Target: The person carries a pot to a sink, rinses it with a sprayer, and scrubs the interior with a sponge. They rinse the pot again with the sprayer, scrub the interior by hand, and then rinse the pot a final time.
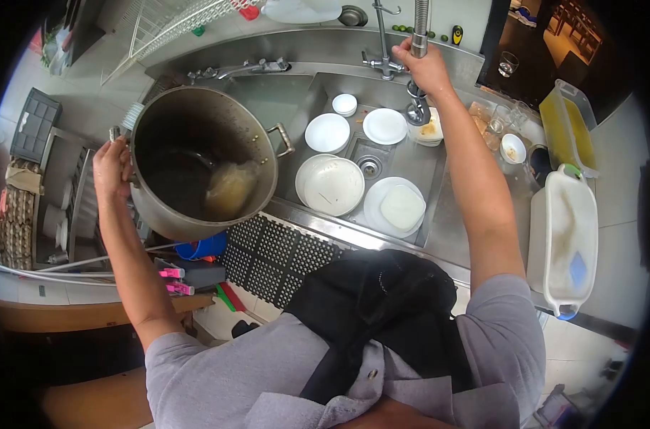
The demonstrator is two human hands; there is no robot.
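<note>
fingers of the left hand (112, 170) were closed round the handle (115, 134) of the big pot (153, 207) left of the sink (400, 161), those of the right hand (424, 68) round the far sprayer (418, 113), apparently for rinsing, which called for bringing pot and sprayer together.

No writing could be read.
The large pot's wall (189, 114) and the dishes (327, 133) in the sink (414, 163) showed no legible word, number or brand; the yellow-and-black object (457, 34) near the right end of the splashback's upper edge (325, 33) perhaps bore marks, too small to make out.
</note>
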